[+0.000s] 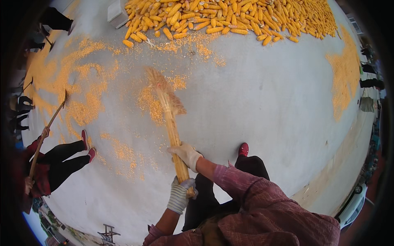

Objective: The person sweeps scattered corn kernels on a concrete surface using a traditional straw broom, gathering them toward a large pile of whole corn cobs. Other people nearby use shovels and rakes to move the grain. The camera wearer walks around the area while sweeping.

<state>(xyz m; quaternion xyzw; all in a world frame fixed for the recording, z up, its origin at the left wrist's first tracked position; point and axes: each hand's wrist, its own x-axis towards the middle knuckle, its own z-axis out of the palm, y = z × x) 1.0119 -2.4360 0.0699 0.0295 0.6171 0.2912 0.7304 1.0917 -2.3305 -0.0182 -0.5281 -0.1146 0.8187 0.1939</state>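
Note:
Both of my hands are gloved and closed around the handle of a straw broom (pixel 172 123). My left hand (pixel 181 192), in a striped glove, grips the handle's end close to my body. Further up the handle is my right hand (pixel 186 155), in a whitish glove. The broom slants away from me, and its bristle head (pixel 164 89) is blurred. Loose corn kernels (pixel 150 103) lie on the concrete floor (pixel 246 101) beside and under the bristles. Whether the bristles touch the floor I cannot tell.
A large heap of corn cobs (pixel 227 15) lies ahead, with a pale box (pixel 117 14) at its left edge. Kernels spread across the left floor (pixel 86 101), where a person (pixel 61 163) holds a long-handled tool (pixel 49 124). Other people stand at both rims; a white car (pixel 354 206) is lower right.

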